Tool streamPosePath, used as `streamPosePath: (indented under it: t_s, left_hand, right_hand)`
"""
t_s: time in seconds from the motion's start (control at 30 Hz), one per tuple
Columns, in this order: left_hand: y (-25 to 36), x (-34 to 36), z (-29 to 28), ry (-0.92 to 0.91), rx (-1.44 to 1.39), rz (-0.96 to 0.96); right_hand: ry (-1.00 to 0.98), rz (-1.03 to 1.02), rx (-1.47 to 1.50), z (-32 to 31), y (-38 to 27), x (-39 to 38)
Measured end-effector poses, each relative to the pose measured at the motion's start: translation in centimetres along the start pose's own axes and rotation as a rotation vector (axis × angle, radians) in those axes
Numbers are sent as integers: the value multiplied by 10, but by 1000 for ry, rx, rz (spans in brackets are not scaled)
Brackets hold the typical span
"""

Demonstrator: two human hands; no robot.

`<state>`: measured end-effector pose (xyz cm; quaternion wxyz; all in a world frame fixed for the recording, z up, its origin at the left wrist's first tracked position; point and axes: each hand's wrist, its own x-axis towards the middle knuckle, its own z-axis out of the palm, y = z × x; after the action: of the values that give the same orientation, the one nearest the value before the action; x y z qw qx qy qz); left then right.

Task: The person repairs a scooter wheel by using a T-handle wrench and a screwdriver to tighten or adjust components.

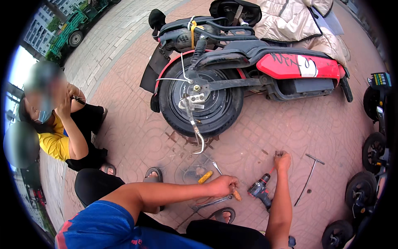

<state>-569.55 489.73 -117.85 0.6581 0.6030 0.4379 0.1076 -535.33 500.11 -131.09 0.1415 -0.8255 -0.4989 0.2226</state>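
My left hand [224,186] is closed around a screwdriver [237,195]; its orange-brown handle pokes out below the fingers and its metal shaft above. Just left of it on the paving lies a yellow handle [205,177], and below it a metal wrench [213,202]. My right hand [282,161] is low over the ground, fingers closed; what they hold, if anything, I cannot make out. Beside that forearm lies a cordless drill [261,191] with a red shaft at its front. Ahead, a red and black electric scooter [298,66] lies on its side, its rear wheel [201,101] facing me.
A T-handle wrench [310,178] lies to the right of my right arm. Several small wheels [360,189] line the right edge. At left a person in a yellow shirt [56,143] crouches. A padded beige cover [286,20] drapes the scooter's front; a green cart [72,31] stands far left.
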Motion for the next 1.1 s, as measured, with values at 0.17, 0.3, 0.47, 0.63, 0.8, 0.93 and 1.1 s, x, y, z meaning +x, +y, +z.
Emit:
streamPosePath:
  t_s: [0.17,0.3,0.47,0.63,0.8,0.93,1.1]
  left_hand:
    - [82,-26,-90,-227,-141,76]
    - [121,-50,-199,18,-118,72]
    - [125,-62,-299,508,-198,-17]
    - [92,-37,-350,756,-282,84]
    - [78,-4,-355,755,-385,126]
    - [72,6,-355,752,-413,108]
    - [71,11,-359,768,-421,52]
  right_hand:
    - [-254,-83,638,-63,-110,-18]
    - [-516,-404,630,-135,-291,-43]
    - [-697,-617,513,-126,-421,-28]
    - [-770,-597,369,-83,-478,-11]
    - [-753,-421,496,-58,-483,-9]
    - [-731,-498,495,-47,-483,-2]
    - [-653,-484,596,-35,-481,3]
